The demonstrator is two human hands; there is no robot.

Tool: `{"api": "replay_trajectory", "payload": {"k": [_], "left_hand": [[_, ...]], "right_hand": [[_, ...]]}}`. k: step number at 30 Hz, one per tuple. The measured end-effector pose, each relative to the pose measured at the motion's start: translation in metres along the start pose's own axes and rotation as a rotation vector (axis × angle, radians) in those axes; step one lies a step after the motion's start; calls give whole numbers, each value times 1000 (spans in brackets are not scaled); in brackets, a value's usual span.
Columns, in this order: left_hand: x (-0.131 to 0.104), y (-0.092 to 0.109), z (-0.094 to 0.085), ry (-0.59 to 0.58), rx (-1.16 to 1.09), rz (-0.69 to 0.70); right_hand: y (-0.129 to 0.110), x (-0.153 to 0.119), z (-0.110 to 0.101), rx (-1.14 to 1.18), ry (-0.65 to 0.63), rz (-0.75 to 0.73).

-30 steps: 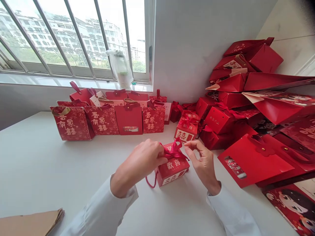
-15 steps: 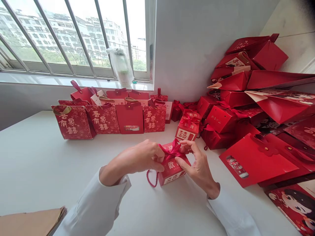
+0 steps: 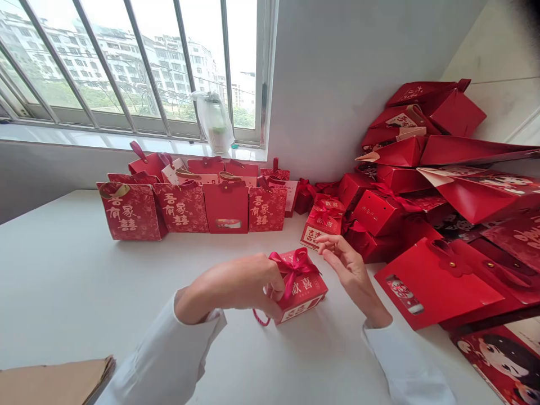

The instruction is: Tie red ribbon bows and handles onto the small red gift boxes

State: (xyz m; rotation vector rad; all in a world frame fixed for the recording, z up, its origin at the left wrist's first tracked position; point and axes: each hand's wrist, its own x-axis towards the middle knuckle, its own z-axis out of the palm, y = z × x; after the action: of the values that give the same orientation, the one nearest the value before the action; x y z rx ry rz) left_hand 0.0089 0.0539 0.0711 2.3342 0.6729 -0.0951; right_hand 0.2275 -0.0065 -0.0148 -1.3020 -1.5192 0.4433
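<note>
A red gift box (image 3: 310,287) with gold-white characters rests on the table in front of me. A dark pink ribbon bow (image 3: 296,267) is tied on its top, and a twisted cord handle (image 3: 261,318) loops out on its left. My left hand (image 3: 253,284) grips the box's left side, thumb and fingers closed on the edge near the ribbon. Off the box to the right, my right hand (image 3: 346,267) hangs in the air with fingers apart and nothing in them. Just behind stands a similar ribboned box (image 3: 323,219).
Several red gift bags (image 3: 133,216) stand in rows along the wall under the barred window. At right a large heap of red boxes and bags (image 3: 379,208) leans toward the wall. Brown paper (image 3: 50,382) lies at the front left. A plastic-wrapped jar (image 3: 217,126) stands on the sill.
My right hand has let go of the bow and moved right, away from the box. My left hand has stayed at the box's left side. The view has tilted slightly.
</note>
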Motion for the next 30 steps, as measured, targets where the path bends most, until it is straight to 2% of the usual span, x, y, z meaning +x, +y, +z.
{"api": "replay_trajectory", "payload": {"k": [3,6,9,17,23,27,30], "left_hand": [[1,-3,1,-23,-2,13],[3,-5,3,-31,26,-5],[5,-3,4,-63,23,-6],[6,6,7,-42,59,-94],[7,3,10,-44,78,-116],[7,3,11,-81,76,-87],[8,5,10,-117,108,-89]], "right_hand": [[-6,24,-16,-86,-220,-142],[-17,43,-23,-222,-453,-242],[-24,52,-21,-331,-568,-260],[-28,47,-23,-455,-554,-209],[-31,42,-24,-628,-494,-266],[-32,40,-22,-736,-454,-345],[-36,40,-22,-750,-464,-302]]}}
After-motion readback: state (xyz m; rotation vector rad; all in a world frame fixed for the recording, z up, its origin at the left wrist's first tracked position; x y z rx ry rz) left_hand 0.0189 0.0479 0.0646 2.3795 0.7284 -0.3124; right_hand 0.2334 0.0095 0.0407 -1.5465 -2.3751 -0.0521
